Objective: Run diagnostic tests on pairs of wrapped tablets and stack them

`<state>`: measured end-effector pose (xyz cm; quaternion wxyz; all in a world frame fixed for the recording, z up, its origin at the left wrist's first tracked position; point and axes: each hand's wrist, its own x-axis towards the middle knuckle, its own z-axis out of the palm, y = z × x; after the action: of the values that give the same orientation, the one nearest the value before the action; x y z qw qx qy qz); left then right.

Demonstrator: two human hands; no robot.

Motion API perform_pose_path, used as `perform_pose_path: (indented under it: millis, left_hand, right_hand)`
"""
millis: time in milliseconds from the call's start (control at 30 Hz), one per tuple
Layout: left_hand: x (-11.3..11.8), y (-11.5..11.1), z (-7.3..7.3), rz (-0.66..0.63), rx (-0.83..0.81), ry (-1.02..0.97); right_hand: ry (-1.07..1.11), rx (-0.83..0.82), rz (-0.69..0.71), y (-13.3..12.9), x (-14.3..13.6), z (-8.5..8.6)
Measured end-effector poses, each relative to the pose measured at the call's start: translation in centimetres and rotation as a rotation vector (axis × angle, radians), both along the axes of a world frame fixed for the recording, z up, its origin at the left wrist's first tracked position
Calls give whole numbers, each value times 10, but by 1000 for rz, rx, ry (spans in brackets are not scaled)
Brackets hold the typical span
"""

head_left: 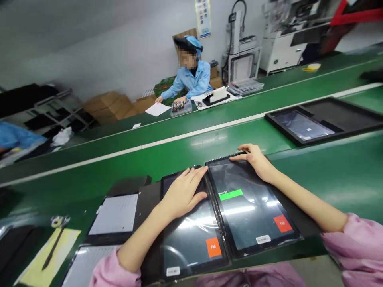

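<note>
Grip on the top edge of the right tablet (251,219): couldn't tell if right hand (257,161) pinched it; left hand (183,193) lay flat over the left tablet (188,239), probably steadying it, both side by side at the green bench (317,171)

Factory, green assembly line (167,154), white machine (281,54)

So across the green worktop (143,137) from you there's a co-worker (196,81) in a blue smock and cap, with a white sheet of paper (157,109) right by a clear plastic tray (181,107). Cardboard boxes (109,105) are piled against the wall. You've also got a vertical banner (203,18) up there, a yellow cup (312,68) way off right, and a yellow sheet (64,249) near left.
</note>
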<state>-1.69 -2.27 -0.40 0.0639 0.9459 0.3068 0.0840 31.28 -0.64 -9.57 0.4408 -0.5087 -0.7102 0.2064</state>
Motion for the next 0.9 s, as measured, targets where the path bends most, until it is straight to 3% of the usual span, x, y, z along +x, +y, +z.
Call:
perform_pose_path:
  millis: [133, 233, 400, 533, 600, 700, 767, 900]
  left_hand:
    - [-8, -2, 8, 94, -13, -132]
    - [-8, 5, 3, 139, 54, -128]
    - [-8, 10, -5, 12, 32, -3]
    - [-17, 2, 7, -23, -40, -131]
    - [-22, 0, 13, 31, -19, -213]
    - [-27, 6, 15, 170, 137, -240]
    - [-28, 12, 11, 221, 192, -218]
    - [-28, 18, 2, 225, 149, -142]
  right_hand:
    - [49, -5, 34, 4, -1, 4]
    - [34, -9, -35, 5, -2, 8]
    - [-28, -56, -101, 2, -7, 12]
    - [117, -41, -30, 1, -3, 11]
    - [176, -19, -87, 2, 0, 9]
    - [164, 2, -195, 4, 3, 7]
    - [147, -9, -195, 5, 2, 7]
    - [191, -22, -168, 4, 0, 8]
